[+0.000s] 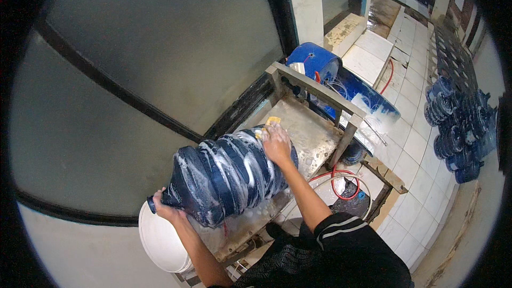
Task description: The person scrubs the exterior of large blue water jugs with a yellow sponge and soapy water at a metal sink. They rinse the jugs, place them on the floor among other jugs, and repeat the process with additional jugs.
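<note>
A large blue water jug (229, 176), ribbed and streaked with white suds, lies on its side on a worn metal bench (316, 130). Its neck points to the lower left, where my left hand (167, 212) is closed around it. At the other end, my right hand (277, 145) presses a yellow sponge (273, 120) against the jug near its base. Foam coats the fingers of that hand, and part of the sponge is hidden beneath them.
A white bucket (160, 242) stands below the jug's neck. Past the bench's end rail (320, 93) are a blue drum (314, 63) and a blue trough (373, 98). A red hose (356, 192) loops beside the bench. Several blue jugs (458, 122) are stacked along the right wall.
</note>
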